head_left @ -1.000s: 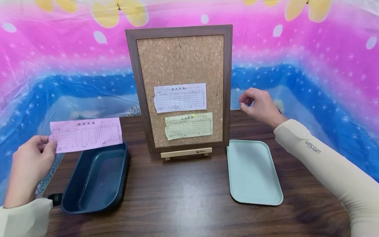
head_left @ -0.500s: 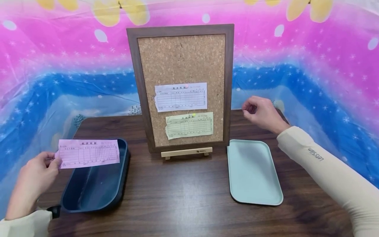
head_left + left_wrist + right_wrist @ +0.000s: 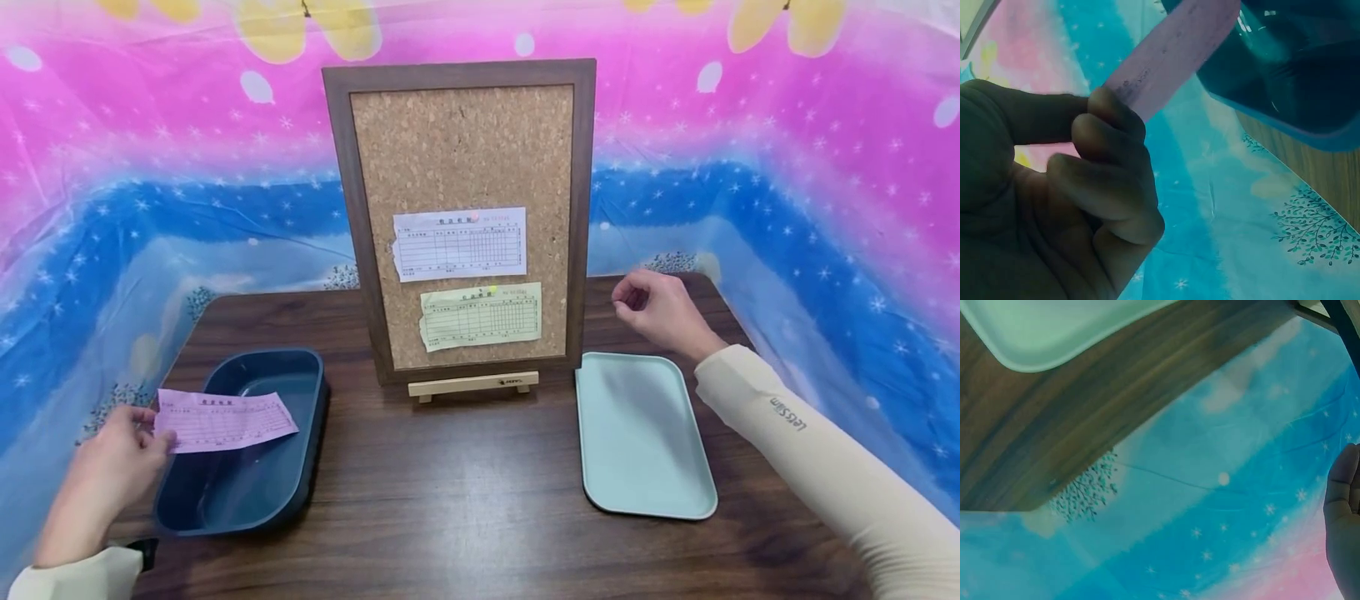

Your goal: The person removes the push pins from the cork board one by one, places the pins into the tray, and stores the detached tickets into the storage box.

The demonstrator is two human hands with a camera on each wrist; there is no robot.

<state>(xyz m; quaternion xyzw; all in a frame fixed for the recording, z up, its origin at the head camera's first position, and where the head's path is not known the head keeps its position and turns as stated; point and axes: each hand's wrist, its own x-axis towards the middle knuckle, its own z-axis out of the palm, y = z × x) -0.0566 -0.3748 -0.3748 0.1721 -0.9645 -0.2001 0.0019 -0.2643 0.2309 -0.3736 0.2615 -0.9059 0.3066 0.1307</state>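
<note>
My left hand (image 3: 116,467) pinches the left end of a pink receipt slip (image 3: 225,423) between thumb and fingers. The slip hangs slightly bent over a dark blue rectangular pan (image 3: 318,433); in the left wrist view the slip (image 3: 1172,59) reaches over the pan's rim. My right hand (image 3: 660,308) hovers above the far end of a pale green tray (image 3: 645,450), fingers curled towards the thumb. No object shows in it, though a tiny one could be hidden. Only part of this hand (image 3: 1342,519) enters the right wrist view.
A framed cork board (image 3: 457,150) stands on a small wooden easel (image 3: 472,384) between pan and tray. A white receipt (image 3: 461,244) and a green receipt (image 3: 480,317) are pinned to it. Patterned cloth (image 3: 750,208) surrounds the wooden table (image 3: 465,500).
My left hand has lowered the pink receipt slip and brought it slightly right, over the pan; the slip now bends. My right hand has sunk a little towards the tray, fingers still curled.
</note>
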